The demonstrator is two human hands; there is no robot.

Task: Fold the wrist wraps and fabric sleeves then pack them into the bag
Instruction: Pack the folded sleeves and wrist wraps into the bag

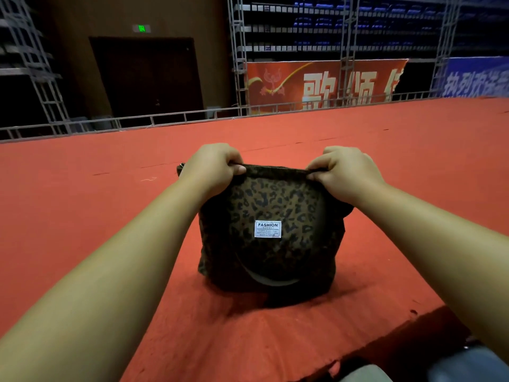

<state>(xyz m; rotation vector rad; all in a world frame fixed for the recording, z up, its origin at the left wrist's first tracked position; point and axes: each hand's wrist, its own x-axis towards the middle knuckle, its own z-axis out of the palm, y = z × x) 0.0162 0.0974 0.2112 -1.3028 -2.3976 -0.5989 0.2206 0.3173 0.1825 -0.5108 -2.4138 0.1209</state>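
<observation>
Both hands grip the top edge of the leopard-print bag (275, 216) standing on the red carpet (82, 216): left hand (212, 166) and right hand (344, 172) with fingers curled over it; below and between them a white label (267, 229) reads "FASHION"

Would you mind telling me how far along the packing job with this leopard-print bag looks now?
Done, perhaps: no wraps or sleeves show on the red carpet, so they may be inside the bag, whose inside is hidden. In hand: the left hand and right hand each grip the bag's top edge as it stands upright. Left: likely just closing it, if everything is packed.
</observation>
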